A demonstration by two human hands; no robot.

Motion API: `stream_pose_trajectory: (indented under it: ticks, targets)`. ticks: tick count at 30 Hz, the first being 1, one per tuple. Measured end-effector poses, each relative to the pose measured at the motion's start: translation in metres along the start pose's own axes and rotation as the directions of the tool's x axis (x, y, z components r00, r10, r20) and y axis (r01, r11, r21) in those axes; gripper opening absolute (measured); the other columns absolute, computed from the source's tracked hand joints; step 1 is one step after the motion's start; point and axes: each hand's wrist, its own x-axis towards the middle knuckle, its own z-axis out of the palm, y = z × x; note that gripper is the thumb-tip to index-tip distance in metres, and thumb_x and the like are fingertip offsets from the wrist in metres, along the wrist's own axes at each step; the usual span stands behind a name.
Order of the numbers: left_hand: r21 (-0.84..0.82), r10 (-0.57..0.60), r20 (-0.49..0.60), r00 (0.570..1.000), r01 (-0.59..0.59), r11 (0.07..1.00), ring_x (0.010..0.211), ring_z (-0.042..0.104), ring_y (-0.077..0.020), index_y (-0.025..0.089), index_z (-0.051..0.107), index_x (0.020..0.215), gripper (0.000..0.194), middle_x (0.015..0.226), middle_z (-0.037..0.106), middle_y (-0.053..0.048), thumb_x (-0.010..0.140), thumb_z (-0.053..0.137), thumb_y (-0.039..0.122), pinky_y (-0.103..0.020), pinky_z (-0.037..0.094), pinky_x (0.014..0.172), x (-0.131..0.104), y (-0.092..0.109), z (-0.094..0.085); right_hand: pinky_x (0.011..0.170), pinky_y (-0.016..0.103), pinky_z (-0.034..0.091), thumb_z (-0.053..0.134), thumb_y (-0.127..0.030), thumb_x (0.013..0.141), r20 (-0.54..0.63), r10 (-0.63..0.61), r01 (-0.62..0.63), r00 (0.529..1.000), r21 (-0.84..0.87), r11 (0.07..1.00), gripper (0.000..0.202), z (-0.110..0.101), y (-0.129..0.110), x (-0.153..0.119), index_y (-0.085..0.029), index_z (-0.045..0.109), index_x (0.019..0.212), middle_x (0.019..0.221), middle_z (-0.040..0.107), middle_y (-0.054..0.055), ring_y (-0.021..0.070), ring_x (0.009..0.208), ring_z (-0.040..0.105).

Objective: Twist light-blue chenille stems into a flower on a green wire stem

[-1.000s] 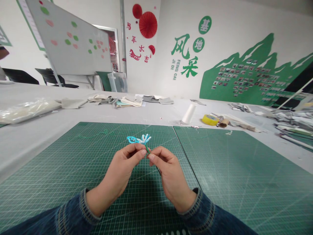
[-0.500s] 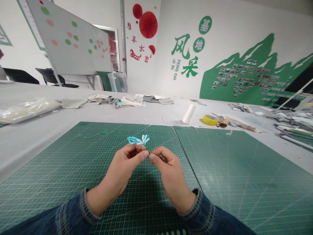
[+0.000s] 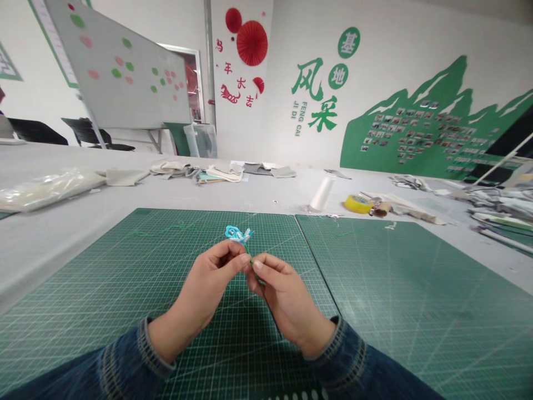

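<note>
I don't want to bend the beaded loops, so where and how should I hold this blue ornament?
Probably pinch the slim green stem just below the blue ornament, from the near side. It slants up through the fingers of the left hand and right hand, while the beaded loops spread out at its top.

One head-worn view, facing forward and down

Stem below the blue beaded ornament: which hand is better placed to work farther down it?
Probably the right hand: it pinches lower on the stem, whose dark lower part runs down beside it. The left hand pinches higher, just beneath the blue beaded ornament.
</note>
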Motion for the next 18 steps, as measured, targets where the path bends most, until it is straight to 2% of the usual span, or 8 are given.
stream_pose_trajectory:
  ticks: [3,8,10,13,16,18]
  targets:
    - [-0.031,-0.017,0.033,0.999,0.018,0.999,0.066,0.053,-0.0144,0.019,0.063,0.074,0.016,0.067,0.059,0.001,0.084,0.07,0.029,-0.028,0.044,0.069,0.0004,0.0001,0.0004,0.066,0.027,0.037,0.073,-0.031,0.08,0.081,0.123,-0.136,0.989,0.169,0.976,0.015,-0.0019,-0.0006,0.0011,-0.018,0.069,0.074,0.074,0.058,0.0,0.0119,0.065,0.046]
    - [-0.037,0.005,0.008,1.0,-0.005,0.999,0.073,0.054,-0.0146,0.018,0.066,0.076,0.013,0.075,0.061,0.001,0.082,0.072,0.027,-0.028,0.044,0.072,-0.0003,-0.0011,0.0024,0.066,0.026,0.036,0.079,-0.026,0.073,0.056,0.091,-0.1,0.994,0.184,0.978,0.015,-0.0034,-0.0006,0.0016,-0.019,0.067,0.068,0.071,0.057,-0.001,0.0122,0.066,0.046]
    - [-0.031,0.0,-0.007,1.0,0.0,1.0,0.074,0.054,-0.0149,0.018,0.066,0.075,0.012,0.075,0.061,0.001,0.081,0.073,0.027,-0.028,0.045,0.073,-0.0008,-0.0015,0.0027,0.067,0.028,0.036,0.079,-0.026,0.074,0.021,0.045,-0.047,0.999,0.131,0.99,0.015,-0.0033,0.0001,0.0014,-0.02,0.066,0.068,0.068,0.056,-0.002,0.0132,0.066,0.046]
    - [-0.025,-0.009,-0.023,1.0,0.008,1.0,0.074,0.055,-0.0153,0.018,0.067,0.076,0.011,0.075,0.062,0.0,0.08,0.073,0.027,-0.029,0.045,0.074,-0.001,-0.0021,0.0027,0.069,0.029,0.036,0.074,-0.026,0.077,-0.051,-0.089,0.088,0.995,-0.037,0.995,0.015,-0.0029,0.0007,0.0008,-0.02,0.065,0.067,0.064,0.054,-0.003,0.0146,0.067,0.045]
    - [-0.026,-0.016,-0.022,1.0,0.016,1.0,0.076,0.055,-0.0157,0.018,0.067,0.076,0.011,0.076,0.063,0.0,0.079,0.074,0.027,-0.029,0.045,0.074,-0.0013,-0.0031,0.0031,0.069,0.03,0.035,0.07,-0.024,0.08,-0.112,-0.202,0.172,0.973,-0.232,0.957,0.018,-0.002,0.0007,0.0001,-0.021,0.062,0.064,0.062,0.052,-0.003,0.0151,0.067,0.044]
    - [-0.034,-0.021,-0.029,0.999,0.02,0.999,0.076,0.055,-0.0152,0.018,0.068,0.076,0.01,0.076,0.063,0.0,0.078,0.075,0.026,-0.028,0.044,0.074,-0.0019,-0.004,0.0038,0.067,0.03,0.034,0.069,-0.023,0.08,-0.131,-0.236,0.188,0.963,-0.302,0.935,0.018,-0.0013,0.0006,-0.0003,-0.021,0.061,0.064,0.063,0.051,-0.004,0.015,0.067,0.043]
